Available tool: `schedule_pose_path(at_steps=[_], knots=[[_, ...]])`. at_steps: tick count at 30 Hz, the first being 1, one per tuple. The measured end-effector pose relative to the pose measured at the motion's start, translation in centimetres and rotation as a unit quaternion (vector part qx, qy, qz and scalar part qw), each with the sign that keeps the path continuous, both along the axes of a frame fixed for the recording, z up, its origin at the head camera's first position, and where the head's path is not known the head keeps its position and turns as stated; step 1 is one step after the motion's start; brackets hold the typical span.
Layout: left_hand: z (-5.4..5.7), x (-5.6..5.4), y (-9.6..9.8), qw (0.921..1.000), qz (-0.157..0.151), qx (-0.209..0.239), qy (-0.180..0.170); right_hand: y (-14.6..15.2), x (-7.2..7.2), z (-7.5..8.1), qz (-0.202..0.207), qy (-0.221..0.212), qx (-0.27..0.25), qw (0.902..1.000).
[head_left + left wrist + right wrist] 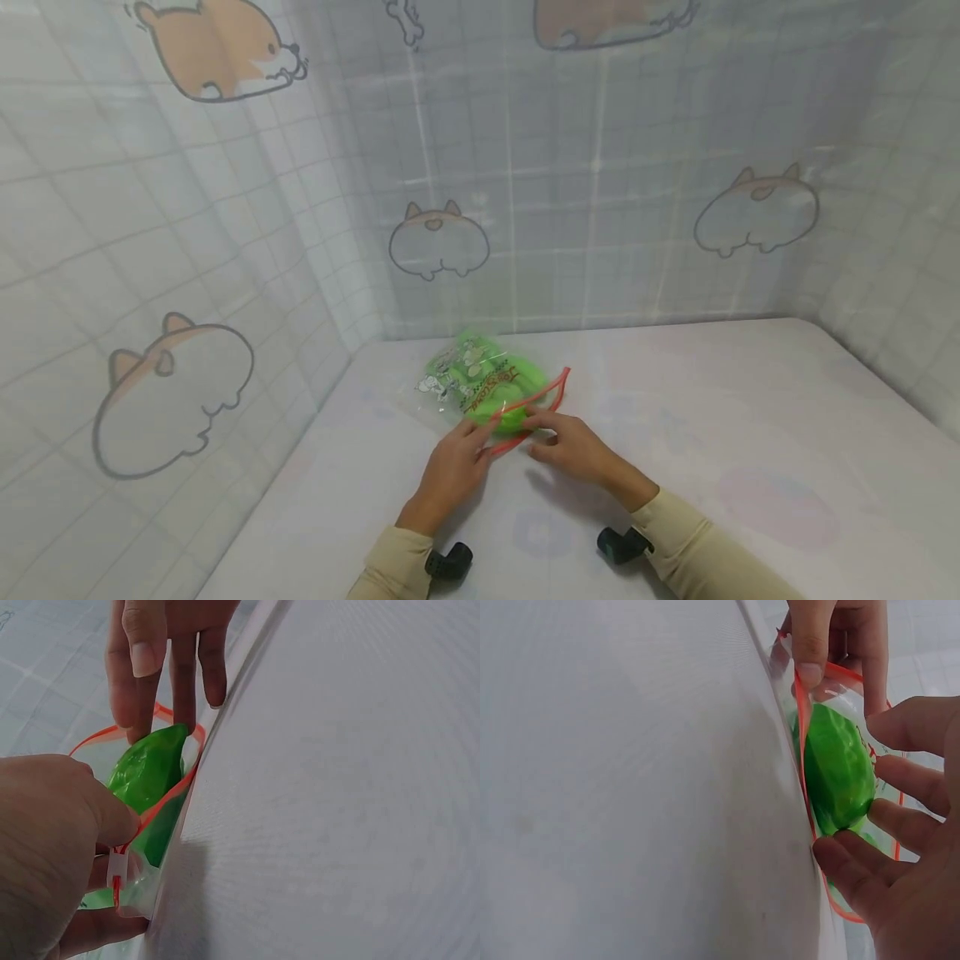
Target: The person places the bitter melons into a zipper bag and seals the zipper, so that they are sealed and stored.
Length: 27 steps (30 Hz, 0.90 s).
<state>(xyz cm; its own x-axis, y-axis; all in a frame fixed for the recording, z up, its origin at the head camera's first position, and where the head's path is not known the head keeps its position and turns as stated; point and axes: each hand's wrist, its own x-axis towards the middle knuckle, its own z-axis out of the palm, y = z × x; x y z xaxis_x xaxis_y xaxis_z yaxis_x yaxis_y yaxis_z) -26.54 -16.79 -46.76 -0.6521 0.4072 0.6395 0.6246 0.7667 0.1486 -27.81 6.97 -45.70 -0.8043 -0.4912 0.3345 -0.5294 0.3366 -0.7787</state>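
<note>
A clear plastic zip bag (442,385) with cartoon print lies on the white tabletop. Its red zip edge (561,385) gapes apart toward me. Inside is a bright green, glossy item (836,769); its kind cannot be made out. My left hand (453,462) pinches the left end of the zip edge between thumb and fingers, by a small white slider (117,868). At the bag's mouth, my right hand (573,448) has its fingers spread and fairly straight, with fingertips at the green item. The green item's far part is covered by the printed film.
The white tabletop (675,467) extends to the right and toward me. Curtain-like walls (600,167) with a grid and cartoon dogs stand behind and at both sides. Dark devices (622,546) are strapped at both wrists, over beige sleeves (697,533).
</note>
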Motion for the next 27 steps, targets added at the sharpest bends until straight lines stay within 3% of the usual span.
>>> schedule_pose_path(at_steps=[10, 21, 27], knots=[[0.06, 0.22, 0.08, 0.9998, 0.014, -0.005, -0.016, -0.22, 0.01, -0.02, 0.006, -0.009, 0.021, 0.9997], [-0.50, -0.01, -0.06, 0.9996, 0.024, 0.013, -0.010, -0.14, -0.24, -0.68, -0.045, 0.008, -0.014, 0.9988], [-0.45, -0.21, -0.14, 0.9993, 0.019, 0.029, -0.010, -0.07, -0.26, -0.61, -0.028, 0.005, -0.019, 0.9994]])
